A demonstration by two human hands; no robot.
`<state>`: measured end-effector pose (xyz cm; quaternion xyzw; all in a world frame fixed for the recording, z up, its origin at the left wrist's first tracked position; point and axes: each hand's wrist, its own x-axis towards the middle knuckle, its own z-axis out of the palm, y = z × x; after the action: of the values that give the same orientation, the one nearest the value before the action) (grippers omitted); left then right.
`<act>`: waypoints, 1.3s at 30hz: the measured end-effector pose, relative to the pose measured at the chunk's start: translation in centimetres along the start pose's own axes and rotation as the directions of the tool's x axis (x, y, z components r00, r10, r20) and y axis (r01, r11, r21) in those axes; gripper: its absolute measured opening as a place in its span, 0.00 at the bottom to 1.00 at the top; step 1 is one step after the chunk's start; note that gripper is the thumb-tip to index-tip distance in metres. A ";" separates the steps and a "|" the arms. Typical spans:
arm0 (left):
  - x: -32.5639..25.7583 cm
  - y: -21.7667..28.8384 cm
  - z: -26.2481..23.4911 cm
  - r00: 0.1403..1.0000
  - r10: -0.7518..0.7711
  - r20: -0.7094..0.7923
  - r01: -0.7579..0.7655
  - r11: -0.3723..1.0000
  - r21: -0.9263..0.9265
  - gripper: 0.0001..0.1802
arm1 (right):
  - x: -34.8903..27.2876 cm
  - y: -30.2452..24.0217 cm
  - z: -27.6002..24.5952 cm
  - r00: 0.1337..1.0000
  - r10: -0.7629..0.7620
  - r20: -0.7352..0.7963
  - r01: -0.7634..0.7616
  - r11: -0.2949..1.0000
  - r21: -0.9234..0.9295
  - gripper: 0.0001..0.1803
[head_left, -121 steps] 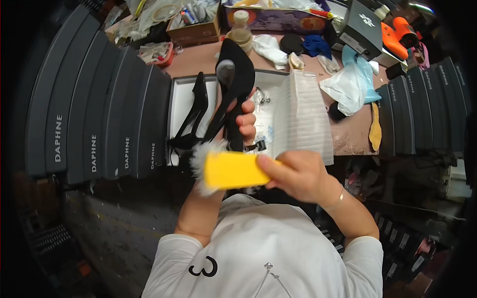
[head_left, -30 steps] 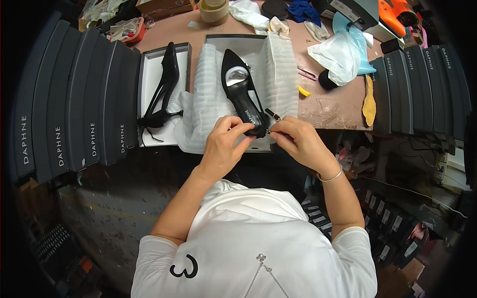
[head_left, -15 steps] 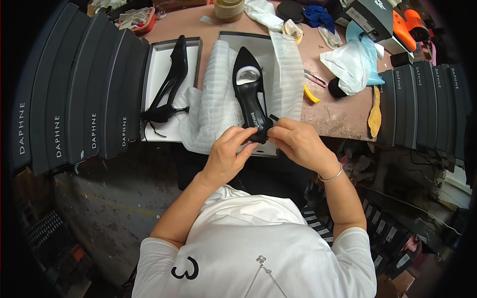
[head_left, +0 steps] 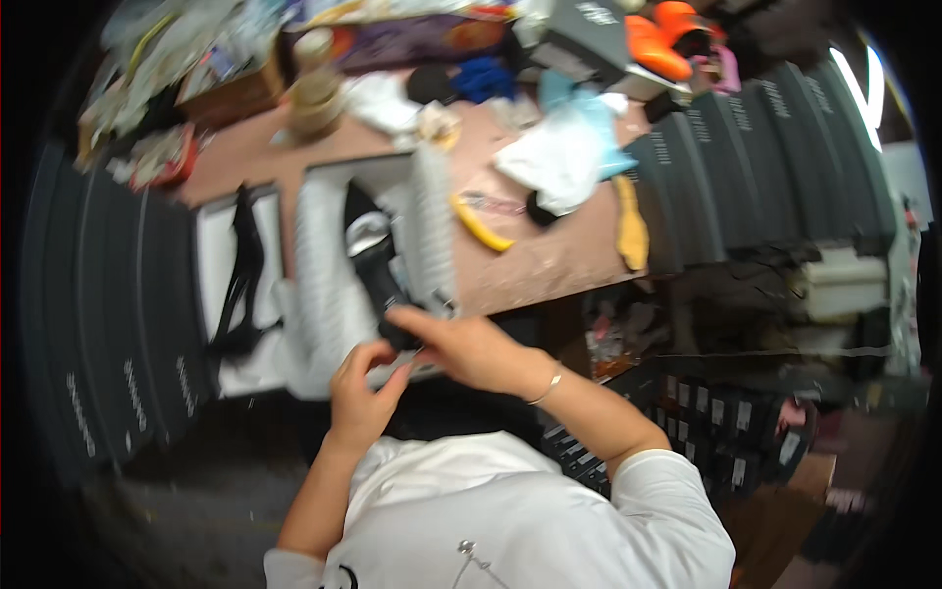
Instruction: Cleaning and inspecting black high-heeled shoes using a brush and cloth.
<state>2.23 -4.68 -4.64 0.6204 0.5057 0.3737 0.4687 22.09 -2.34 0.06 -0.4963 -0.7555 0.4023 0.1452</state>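
Observation:
A black pointed slingback shoe (head_left: 374, 278) lies sole-down, toe away from me, in a grey shoebox (head_left: 392, 167) lined with ribbed white wrapping (head_left: 319, 260). A round pale piece of padding sits inside its toe. At the heel end, my right hand (head_left: 473, 353) is closed on the shoe, fingers over the heel. My left hand (head_left: 361, 398) is curled just nearer to me, thumb and fingertips pinched close to the right fingers; motion blur hides what they hold. To the left, a second black heeled shoe (head_left: 245, 265) lies on its side in an open white-lined box (head_left: 267, 221).
Stacks of dark shoeboxes stand at left (head_left: 108, 324) and right (head_left: 746, 177). On the pink table (head_left: 530, 265) are a yellow curved tool (head_left: 481, 228), a tan strip (head_left: 631, 226), white paper (head_left: 554, 162), a blue cloth (head_left: 483, 80) and a tape roll (head_left: 314, 106). Orange items (head_left: 659, 44) sit at the back right.
My view has swung right, so the table and boxes appear shifted left and lower. Both hands stay at the shoe's heel end; the left has drawn slightly toward me.

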 end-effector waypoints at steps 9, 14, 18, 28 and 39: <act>0.3 0.5 -0.5 0.998 0.062 -0.033 -0.059 0.995 0.080 0.11 | 2.6 1.6 -1.2 0.957 -0.290 0.007 0.287 0.951 0.118 0.14; 0.6 0.8 -0.6 0.990 0.128 -0.063 -0.119 0.985 0.129 0.10 | 2.1 1.2 -0.4 0.984 -0.176 0.005 0.170 0.958 0.231 0.20; 1.0 0.8 -0.9 0.996 0.076 -0.039 -0.071 0.991 0.112 0.11 | 1.4 1.2 -1.1 0.972 -0.196 0.132 0.183 0.978 0.104 0.32; 0.7 1.6 -0.9 0.999 0.019 -0.042 -0.014 0.994 0.111 0.07 | 0.4 0.6 -2.1 0.986 0.040 -0.163 0.009 0.957 0.290 0.16; 1.0 1.7 -1.2 0.999 0.014 0.046 -0.017 0.997 0.082 0.08 | -1.2 1.2 0.0 0.941 0.129 -0.312 -0.048 0.966 0.254 0.12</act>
<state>1.78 -3.57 -2.70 0.6513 0.5050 0.3420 0.4514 23.40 -3.11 -0.58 -0.5680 -0.6429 0.4104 0.3094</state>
